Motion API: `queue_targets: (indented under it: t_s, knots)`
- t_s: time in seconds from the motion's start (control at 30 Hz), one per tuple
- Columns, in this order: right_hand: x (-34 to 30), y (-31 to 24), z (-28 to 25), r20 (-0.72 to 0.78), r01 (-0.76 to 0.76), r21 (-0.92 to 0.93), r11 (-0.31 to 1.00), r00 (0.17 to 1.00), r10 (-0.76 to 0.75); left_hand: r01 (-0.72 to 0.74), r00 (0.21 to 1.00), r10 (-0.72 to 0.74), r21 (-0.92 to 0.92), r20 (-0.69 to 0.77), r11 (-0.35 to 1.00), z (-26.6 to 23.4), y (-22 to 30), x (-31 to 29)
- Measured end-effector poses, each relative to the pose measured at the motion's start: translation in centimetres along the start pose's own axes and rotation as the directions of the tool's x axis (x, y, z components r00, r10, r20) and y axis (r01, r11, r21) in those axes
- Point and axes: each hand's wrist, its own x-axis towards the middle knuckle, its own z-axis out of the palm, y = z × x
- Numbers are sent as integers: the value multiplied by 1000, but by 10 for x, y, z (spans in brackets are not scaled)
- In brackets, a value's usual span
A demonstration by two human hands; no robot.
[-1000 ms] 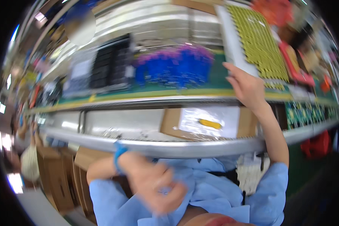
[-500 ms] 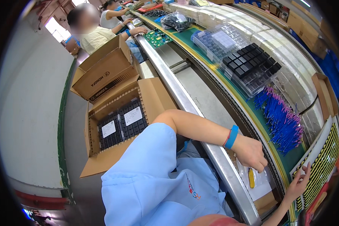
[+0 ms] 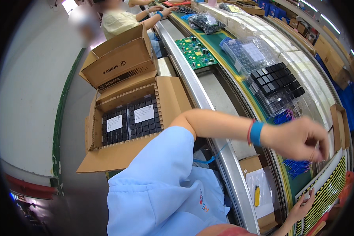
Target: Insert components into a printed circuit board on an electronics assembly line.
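Note:
My left hand [image 3: 299, 139], with a blue band on its wrist, hangs over the bundle of blue wires with pink ends [image 3: 297, 167] and covers part of it. Motion smears it, but thumb and fingers come together around something small and thin that I cannot make out. At the lower right my right hand [image 3: 301, 207] touches the pale near edge of a board [image 3: 330, 192] set with rows of yellow-and-black parts. Its fingers are stretched out along that edge.
Clear plastic trays of black parts [image 3: 277, 78] lie on the belt beyond my left hand. A yellow cutter [image 3: 257, 196] rests in a carton beside the metal rail [image 3: 212, 129]. An open carton [image 3: 173, 98] of black parts stands left. A green circuit board [image 3: 194, 51] lies farther along, near co-workers.
My left hand has swung up and right from above the cutter to over the blue wires. My right hand's fingers have drawn closer together at the board's edge. The view has shifted.

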Motion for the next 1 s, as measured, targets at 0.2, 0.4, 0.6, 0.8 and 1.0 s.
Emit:
queue_targets:
  t_s: [0.2, 0.4, 0.6, 0.8, 1.0]
  knots:
    - [-3, -4, -5, -63, 77, -32, 997, 995, -79, 246, 901, -157, 178, -404, 953, -142, -6, -3]
    - [16, -7, -8, -47, 30, 35, 999, 998, -28, 552, 409, 363, 544, -837, 632, -393, 4, -111]
    - [22, 7, 5, 11, 82, 13, 997, 997, -82, 909, 406, 377, 411, -833, -71, -500, 44, -234]
    - [24, 3, 3, 60, -54, -80, 995, 996, 59, 777, 518, 110, 413, -849, -475, -498, 24, -234]
    - [26, 15, 8, 67, -120, 25, 992, 991, 118, 670, 548, -60, 481, -834, -565, -552, 36, -259]
